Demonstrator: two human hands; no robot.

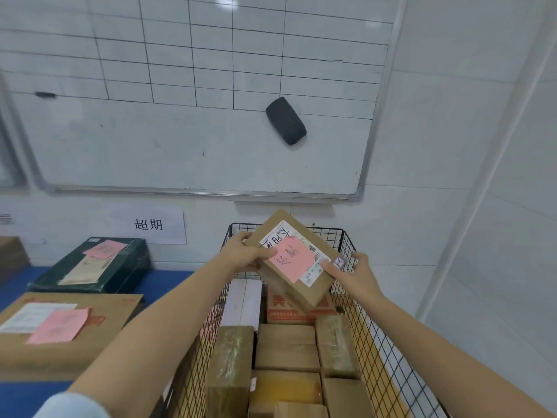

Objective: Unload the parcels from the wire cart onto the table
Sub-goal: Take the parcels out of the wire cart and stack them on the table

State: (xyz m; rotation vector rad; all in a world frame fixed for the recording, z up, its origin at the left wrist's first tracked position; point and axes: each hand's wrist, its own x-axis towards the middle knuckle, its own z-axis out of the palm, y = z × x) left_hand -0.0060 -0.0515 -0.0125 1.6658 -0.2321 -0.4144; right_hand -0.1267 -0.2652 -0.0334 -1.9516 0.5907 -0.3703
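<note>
Both hands hold one brown parcel (294, 260) above the wire cart (361, 300): left hand (244, 251) grips its far-left edge, right hand (351, 271) pinches the near-right corner. Keep it level, swing left, and set it on bare blue surface (168, 282) beside the green box (99, 263).

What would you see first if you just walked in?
A brown parcel with a pink note, held in the middle by the left hand and right hand above the wire cart packed with more boxes. Behind, a black eraser sticks on the big whiteboard.
</note>
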